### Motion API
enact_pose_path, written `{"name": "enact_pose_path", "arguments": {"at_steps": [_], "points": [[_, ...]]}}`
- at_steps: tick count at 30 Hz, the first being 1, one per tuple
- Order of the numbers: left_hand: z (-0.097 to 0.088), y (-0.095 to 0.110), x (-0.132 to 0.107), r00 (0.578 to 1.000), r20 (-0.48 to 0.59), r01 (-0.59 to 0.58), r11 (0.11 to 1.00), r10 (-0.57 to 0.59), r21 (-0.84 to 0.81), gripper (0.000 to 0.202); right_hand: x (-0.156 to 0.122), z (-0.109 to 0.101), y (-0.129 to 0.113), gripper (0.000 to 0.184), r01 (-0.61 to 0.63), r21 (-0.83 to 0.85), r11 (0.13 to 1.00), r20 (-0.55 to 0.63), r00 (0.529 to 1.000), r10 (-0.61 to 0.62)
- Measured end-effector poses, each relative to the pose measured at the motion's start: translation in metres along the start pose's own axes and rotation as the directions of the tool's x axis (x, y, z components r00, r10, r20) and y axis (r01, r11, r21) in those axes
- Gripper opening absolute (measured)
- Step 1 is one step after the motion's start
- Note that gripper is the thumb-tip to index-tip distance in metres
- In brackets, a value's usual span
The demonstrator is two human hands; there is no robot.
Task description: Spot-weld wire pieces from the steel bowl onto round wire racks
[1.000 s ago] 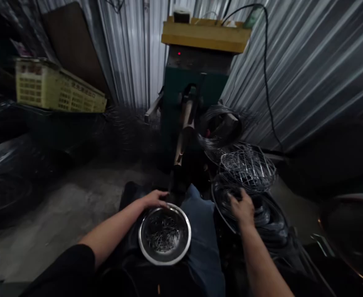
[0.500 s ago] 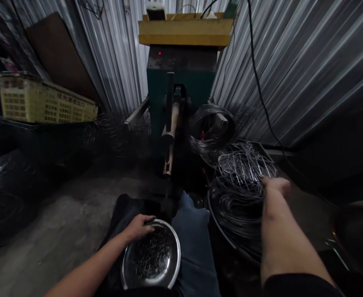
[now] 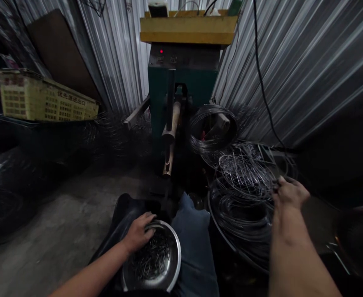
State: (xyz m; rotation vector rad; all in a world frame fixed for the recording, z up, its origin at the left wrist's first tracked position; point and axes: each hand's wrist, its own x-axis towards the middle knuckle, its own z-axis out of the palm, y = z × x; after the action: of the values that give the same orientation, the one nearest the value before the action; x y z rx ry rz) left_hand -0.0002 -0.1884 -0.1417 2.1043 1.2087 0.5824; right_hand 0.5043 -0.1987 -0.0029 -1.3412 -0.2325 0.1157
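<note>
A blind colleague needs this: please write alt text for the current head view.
Left hand holding a metal bowl of thin metal pieces by its rim; right hand at the edge of a wire pile beside coiled wire. Ahead stands a green machine with a yellow top.

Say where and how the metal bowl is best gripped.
Probably the metal bowl is best pinched at its rim from the person's left, where the left hand is: the open, round edge lets thumb and fingers straddle it, clear of the wire pieces inside.
</note>
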Motion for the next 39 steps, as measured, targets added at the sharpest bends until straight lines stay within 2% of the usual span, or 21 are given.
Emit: {"name": "enact_pose_path", "arguments": {"at_steps": [3, 5, 7, 9, 11, 13, 15, 18, 21, 24, 29, 35, 39], "points": [[-0.004, 0.007, 0.007, 0.999, -0.021, -0.029, 0.999, 0.028, -0.028, 0.057, -0.03, -0.025, -0.005, 0.027, 0.025, 0.079, 0.997, -0.079, 0.997, -0.018], [-0.013, 0.022, 0.016, 1.0, -0.019, -0.013, 0.993, 0.01, -0.121, 0.065, -0.061, -0.045, -0.009, 0.033, 0.037, 0.119, 0.992, -0.036, 0.999, -0.033], [-0.027, 0.045, 0.03, 1.0, -0.023, -0.009, 0.972, 0.004, -0.236, 0.084, -0.1, -0.062, -0.011, 0.036, 0.02, 0.128, 0.992, 0.051, 0.998, -0.027], [-0.041, 0.071, 0.046, 0.999, -0.034, -0.043, 0.936, 0.033, -0.35, 0.108, -0.14, -0.071, -0.01, 0.033, -0.009, 0.098, 0.995, 0.238, 0.971, -0.014], [-0.054, 0.091, 0.061, 0.993, -0.082, -0.112, 0.897, 0.085, -0.427, 0.132, -0.174, -0.071, -0.006, 0.027, -0.028, 0.043, 0.999, 0.367, 0.93, 0.01], [-0.062, 0.099, 0.072, 0.984, -0.15, -0.158, 0.871, 0.099, -0.466, 0.145, -0.197, -0.064, 0.003, 0.028, -0.051, -0.041, 0.998, 0.461, 0.885, 0.064], [-0.065, 0.094, 0.076, 0.986, -0.143, -0.149, 0.836, 0.086, -0.527, 0.142, -0.21, -0.053, 0.015, 0.033, -0.053, -0.151, 0.987, 0.556, 0.821, 0.129], [-0.067, 0.071, 0.076, 0.993, -0.116, -0.07, 0.812, 0.004, -0.58, 0.123, -0.214, -0.031, 0.035, 0.041, 0.006, -0.318, 0.948, 0.652, 0.727, 0.214], [-0.07, 0.046, 0.084, 0.985, -0.159, -0.026, 0.846, -0.07, -0.532, 0.115, -0.216, -0.008, 0.05, 0.052, 0.021, -0.416, 0.909, 0.671, 0.682, 0.29], [-0.078, 0.034, 0.103, 0.982, -0.171, -0.019, 0.871, -0.075, -0.491, 0.11, -0.222, 0.013, 0.059, 0.057, 0.033, -0.451, 0.892, 0.692, 0.645, 0.326], [-0.092, 0.035, 0.127, 0.988, -0.149, -0.033, 0.888, -0.04, -0.458, 0.103, -0.234, 0.026, 0.065, 0.058, 0.006, -0.482, 0.876, 0.66, 0.66, 0.359], [-0.095, 0.036, 0.131, 0.996, -0.069, 0.012, 0.859, -0.055, -0.511, 0.103, -0.242, 0.027, 0.061, 0.053, -0.007, -0.509, 0.86, 0.639, 0.667, 0.384], [-0.096, 0.037, 0.14, 0.992, -0.077, 0.047, 0.86, -0.1, -0.507, 0.103, -0.247, 0.035, 0.054, 0.052, -0.029, -0.516, 0.856, 0.607, 0.693, 0.389]]}}
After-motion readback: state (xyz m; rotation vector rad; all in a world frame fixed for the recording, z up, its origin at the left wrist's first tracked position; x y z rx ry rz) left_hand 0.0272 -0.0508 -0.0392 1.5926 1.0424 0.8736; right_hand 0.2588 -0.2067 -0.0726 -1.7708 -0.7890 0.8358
